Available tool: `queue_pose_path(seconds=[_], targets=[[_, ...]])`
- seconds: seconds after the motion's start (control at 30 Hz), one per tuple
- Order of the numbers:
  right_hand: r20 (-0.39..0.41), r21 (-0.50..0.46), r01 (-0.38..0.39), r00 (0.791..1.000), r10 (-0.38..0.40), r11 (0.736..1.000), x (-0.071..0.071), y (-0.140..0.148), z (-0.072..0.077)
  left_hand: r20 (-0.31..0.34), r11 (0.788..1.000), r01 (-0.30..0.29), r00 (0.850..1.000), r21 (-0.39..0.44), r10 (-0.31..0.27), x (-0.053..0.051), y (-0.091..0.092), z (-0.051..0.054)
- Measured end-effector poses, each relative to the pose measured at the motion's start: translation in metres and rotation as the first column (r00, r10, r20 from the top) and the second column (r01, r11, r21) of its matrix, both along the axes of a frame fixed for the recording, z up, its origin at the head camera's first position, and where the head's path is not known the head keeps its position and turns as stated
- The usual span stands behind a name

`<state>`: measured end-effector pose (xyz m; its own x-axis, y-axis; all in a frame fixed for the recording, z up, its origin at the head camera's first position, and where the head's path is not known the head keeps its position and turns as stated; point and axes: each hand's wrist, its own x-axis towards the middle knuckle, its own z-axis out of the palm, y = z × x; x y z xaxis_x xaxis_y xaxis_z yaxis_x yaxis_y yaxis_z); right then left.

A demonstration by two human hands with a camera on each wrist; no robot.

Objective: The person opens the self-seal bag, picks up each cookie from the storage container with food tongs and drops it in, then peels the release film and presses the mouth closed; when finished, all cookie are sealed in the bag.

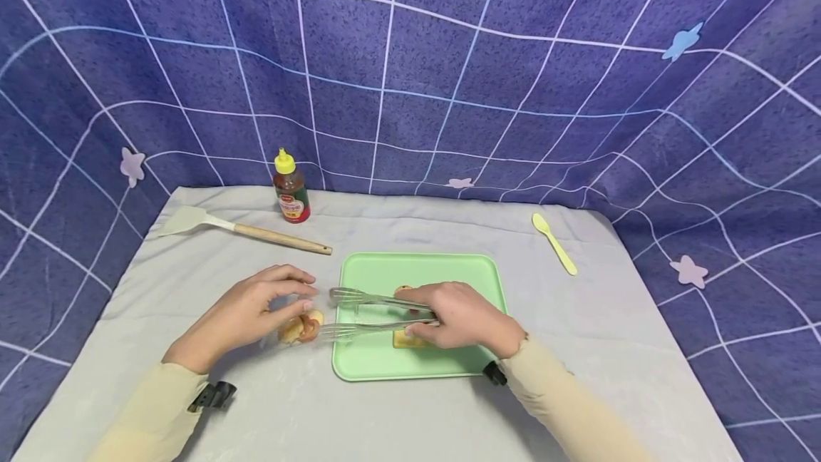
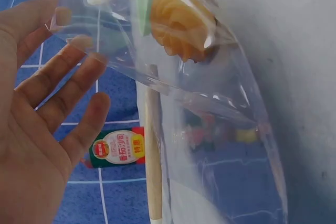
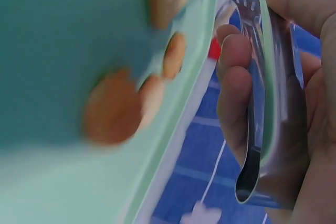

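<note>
In my right hand (image 1: 458, 316) are metal tongs (image 1: 372, 299), their slotted arms spread apart and pointing left over the green tray (image 1: 420, 373). The right wrist view shows fingers and thumb curled round the tongs (image 3: 283, 129). Several blurred food pieces (image 3: 113, 108) lie on the tray; a yellow piece (image 1: 407, 339) shows below the tongs. Left of the tray, pastries (image 1: 300, 327) sit in a clear plastic bag (image 2: 210, 93), beside the tongs' tips. My left hand (image 1: 246, 312) hovers at the bag, fingers loosely bent; its fingertips overlap the bag's edge, and contact is unclear.
A ketchup bottle (image 1: 291, 191) with a yellow cap stands at the back left. Near it lies a spatula (image 1: 276, 235) with a wooden handle. To the right of the tray lies a yellow spoon (image 1: 554, 243). A patterned blue curtain (image 1: 423, 77) hangs behind the table.
</note>
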<state>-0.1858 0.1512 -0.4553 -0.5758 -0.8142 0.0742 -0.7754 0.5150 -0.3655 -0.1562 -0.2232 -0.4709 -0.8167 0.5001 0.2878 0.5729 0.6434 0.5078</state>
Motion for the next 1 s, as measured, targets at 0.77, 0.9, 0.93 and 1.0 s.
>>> queue_pose_path(seconds=[0.77,0.9,0.93,1.0], targets=[[-0.051,-0.042,0.334,0.941,-0.335,0.942,0.053,0.182,-0.010,-0.028,1.000,0.022,0.999,0.006,-0.022,-0.005,0.006,-0.008],[-0.054,-0.051,0.334,0.940,-0.337,0.941,0.054,0.183,-0.012,-0.035,1.000,0.028,0.999,0.013,-0.027,-0.005,0.006,-0.010],[-0.057,-0.050,0.337,0.939,-0.340,0.940,0.054,0.183,-0.013,-0.034,0.999,0.030,0.999,0.016,-0.030,-0.006,0.007,-0.010],[-0.060,-0.047,0.342,0.937,-0.344,0.939,0.054,0.183,-0.015,-0.026,0.999,0.033,0.999,0.021,-0.032,-0.006,0.008,-0.010]])
